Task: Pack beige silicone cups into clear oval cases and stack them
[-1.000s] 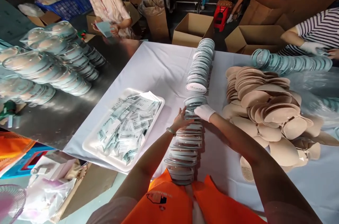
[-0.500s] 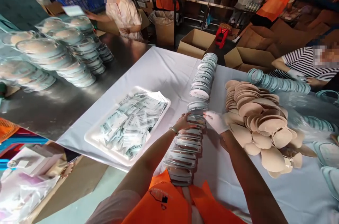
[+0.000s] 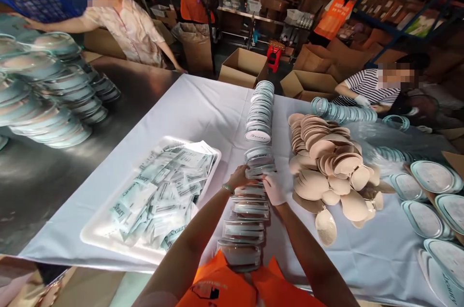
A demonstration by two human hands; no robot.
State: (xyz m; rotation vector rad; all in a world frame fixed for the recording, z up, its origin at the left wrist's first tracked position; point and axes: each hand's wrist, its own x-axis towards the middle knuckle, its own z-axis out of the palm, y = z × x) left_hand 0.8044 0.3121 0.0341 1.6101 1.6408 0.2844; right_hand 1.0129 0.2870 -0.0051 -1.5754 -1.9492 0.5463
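Note:
A long row of clear oval packs (image 3: 250,208), leaning on one another, runs up the table in front of me. My left hand (image 3: 239,177), bare with a bracelet at the wrist, is closed on the left end of one clear oval pack (image 3: 260,169) in this row. At that pack's right end is my right hand (image 3: 274,190), in a white glove, its fingers closed against the edge. A second stack of white-faced oval packs (image 3: 259,112) stands just beyond. Right of my hands lies a heap of beige bra pads (image 3: 322,152).
A white tray (image 3: 213,164) full of printed sachets is at the left. Teal-rimmed oval packs (image 3: 422,220) lie at the right edge; piled packs (image 3: 54,99) stand on the dark table. Open cartons (image 3: 242,67) are behind. Several co-workers are around, one in stripes (image 3: 366,87).
The view has turned, so the scene sits further left. My right hand has come in from a pinch above the row to the pack's right end. The co-worker at left now stretches both arms.

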